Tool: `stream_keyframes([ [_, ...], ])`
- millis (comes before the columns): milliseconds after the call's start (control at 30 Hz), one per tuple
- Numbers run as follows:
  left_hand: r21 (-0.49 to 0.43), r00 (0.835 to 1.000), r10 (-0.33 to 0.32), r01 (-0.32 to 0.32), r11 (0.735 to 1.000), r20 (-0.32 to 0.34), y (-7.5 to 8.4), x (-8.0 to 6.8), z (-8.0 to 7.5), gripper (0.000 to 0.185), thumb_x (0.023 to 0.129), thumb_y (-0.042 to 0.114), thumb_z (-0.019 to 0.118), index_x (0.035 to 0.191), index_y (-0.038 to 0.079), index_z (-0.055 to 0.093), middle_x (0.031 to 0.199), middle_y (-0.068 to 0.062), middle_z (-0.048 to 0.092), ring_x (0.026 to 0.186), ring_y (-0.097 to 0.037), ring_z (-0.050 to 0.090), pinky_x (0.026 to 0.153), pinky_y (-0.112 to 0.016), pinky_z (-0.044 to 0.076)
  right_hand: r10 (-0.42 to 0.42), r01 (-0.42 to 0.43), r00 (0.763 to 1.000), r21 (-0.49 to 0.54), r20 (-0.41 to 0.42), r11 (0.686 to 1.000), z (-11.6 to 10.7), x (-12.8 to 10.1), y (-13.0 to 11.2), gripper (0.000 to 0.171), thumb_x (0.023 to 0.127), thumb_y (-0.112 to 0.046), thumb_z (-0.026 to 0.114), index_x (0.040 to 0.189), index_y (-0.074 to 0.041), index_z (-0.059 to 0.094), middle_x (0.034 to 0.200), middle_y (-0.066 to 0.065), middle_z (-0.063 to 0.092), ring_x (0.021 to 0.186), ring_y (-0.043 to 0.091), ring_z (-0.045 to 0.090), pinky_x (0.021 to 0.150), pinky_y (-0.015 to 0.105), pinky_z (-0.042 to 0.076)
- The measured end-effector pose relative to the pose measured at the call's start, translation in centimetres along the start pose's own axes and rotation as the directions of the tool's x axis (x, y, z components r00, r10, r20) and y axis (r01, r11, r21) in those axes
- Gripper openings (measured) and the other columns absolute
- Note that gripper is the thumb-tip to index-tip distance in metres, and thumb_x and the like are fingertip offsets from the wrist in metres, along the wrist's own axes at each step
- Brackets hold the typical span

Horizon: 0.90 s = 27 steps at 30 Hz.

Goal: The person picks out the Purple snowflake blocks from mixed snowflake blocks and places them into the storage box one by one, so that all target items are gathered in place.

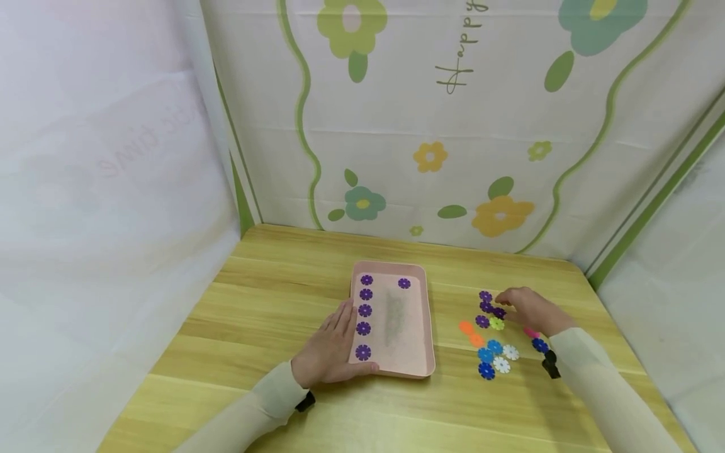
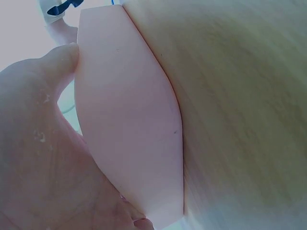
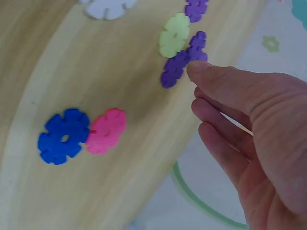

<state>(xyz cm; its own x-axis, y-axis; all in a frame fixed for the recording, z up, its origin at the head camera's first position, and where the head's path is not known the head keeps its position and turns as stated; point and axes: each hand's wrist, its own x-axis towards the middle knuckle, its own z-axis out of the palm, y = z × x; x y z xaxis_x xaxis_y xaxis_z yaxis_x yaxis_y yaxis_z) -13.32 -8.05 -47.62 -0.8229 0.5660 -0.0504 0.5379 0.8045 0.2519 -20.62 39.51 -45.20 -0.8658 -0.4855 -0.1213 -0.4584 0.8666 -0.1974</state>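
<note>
A pink rectangular tray [image 1: 416, 327] lies on the table, with a column of purple snowflake discs [image 1: 365, 310] along its left side and one purple disc [image 1: 404, 284] at its far right corner. My left hand [image 1: 331, 349] rests along the tray's left edge, fingers extended and thumb at the near rim. In the left wrist view, that palm lies against the tray's outer wall [image 2: 129, 110]. My right hand [image 1: 535, 311] hovers with loosely bent fingers over loose purple discs [image 1: 486, 307]. Its thumb tip overlaps one purple disc [image 3: 196, 45] in the right wrist view, and nothing shows held.
Right of the tray lie orange discs [image 1: 471, 333], a yellow-green disc [image 1: 496, 323], several blue discs [image 1: 486, 370] and white discs [image 1: 501, 365]. A pink disc [image 3: 107, 131] and a dark blue disc [image 3: 64, 136] lie near the right wrist. Printed cloth walls [image 1: 391, 113] enclose the table.
</note>
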Motion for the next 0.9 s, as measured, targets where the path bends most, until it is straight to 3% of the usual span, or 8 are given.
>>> stream_keyframes([
  [267,-0.006,1.0,0.001,-0.001,1.0,-0.001,0.0,0.0,-0.1,0.122,0.093,0.081,0.053,0.165,-0.01,0.016,0.174,-0.03,0.011,0.163,-0.044,0.018,0.131,-0.052,0.029,0.055,-0.054,0.998,0.055,-0.01,0.997,1.8,-0.3,0.8,0.04,0.093,0.0,0.076,0.131,0.01,0.066,0.127,0.03,0.07,0.115,0.047,0.07,0.095,0.056,0.06],
  [433,-0.012,1.0,0.0,0.0,1.0,0.004,0.0,0.1,0.1,0.122,0.092,0.083,0.052,0.165,-0.01,0.017,0.175,-0.03,0.011,0.163,-0.044,0.017,0.132,-0.052,0.028,0.011,-0.009,0.999,0.036,-0.036,0.999,2.4,0.1,1.3,0.033,0.091,0.003,0.077,0.123,0.008,0.071,0.117,0.023,0.075,0.105,0.038,0.074,0.087,0.049,0.063],
  [633,-0.015,1.0,-0.001,0.001,1.0,0.006,-0.1,0.1,0.2,0.122,0.092,0.083,0.053,0.165,-0.01,0.017,0.175,-0.029,0.011,0.163,-0.043,0.018,0.131,-0.052,0.029,0.047,-0.045,0.999,0.086,-0.025,0.995,2.2,0.5,1.9,0.026,0.087,-0.001,0.083,0.113,0.002,0.077,0.106,0.015,0.078,0.094,0.027,0.073,0.08,0.043,0.064],
  [800,-0.018,1.0,-0.003,0.003,1.0,0.009,-0.1,0.1,0.2,0.121,0.093,0.082,0.053,0.165,-0.009,0.017,0.175,-0.029,0.011,0.164,-0.043,0.018,0.131,-0.052,0.029,0.074,-0.072,0.997,0.151,-0.006,0.986,1.4,0.8,2.5,0.009,0.089,-0.004,0.082,0.096,-0.009,0.079,0.094,0.004,0.075,0.081,0.013,0.064,0.07,0.028,0.058],
  [900,-0.021,1.0,-0.002,0.002,1.0,0.009,-0.1,0.1,0.1,0.121,0.093,0.082,0.053,0.165,-0.009,0.017,0.175,-0.029,0.011,0.164,-0.043,0.017,0.132,-0.052,0.028,0.094,-0.095,0.995,0.172,0.013,0.981,0.6,0.9,2.6,0.01,0.095,-0.003,0.075,0.09,-0.011,0.075,0.087,-0.001,0.072,0.075,0.009,0.058,0.064,0.024,0.051],
])
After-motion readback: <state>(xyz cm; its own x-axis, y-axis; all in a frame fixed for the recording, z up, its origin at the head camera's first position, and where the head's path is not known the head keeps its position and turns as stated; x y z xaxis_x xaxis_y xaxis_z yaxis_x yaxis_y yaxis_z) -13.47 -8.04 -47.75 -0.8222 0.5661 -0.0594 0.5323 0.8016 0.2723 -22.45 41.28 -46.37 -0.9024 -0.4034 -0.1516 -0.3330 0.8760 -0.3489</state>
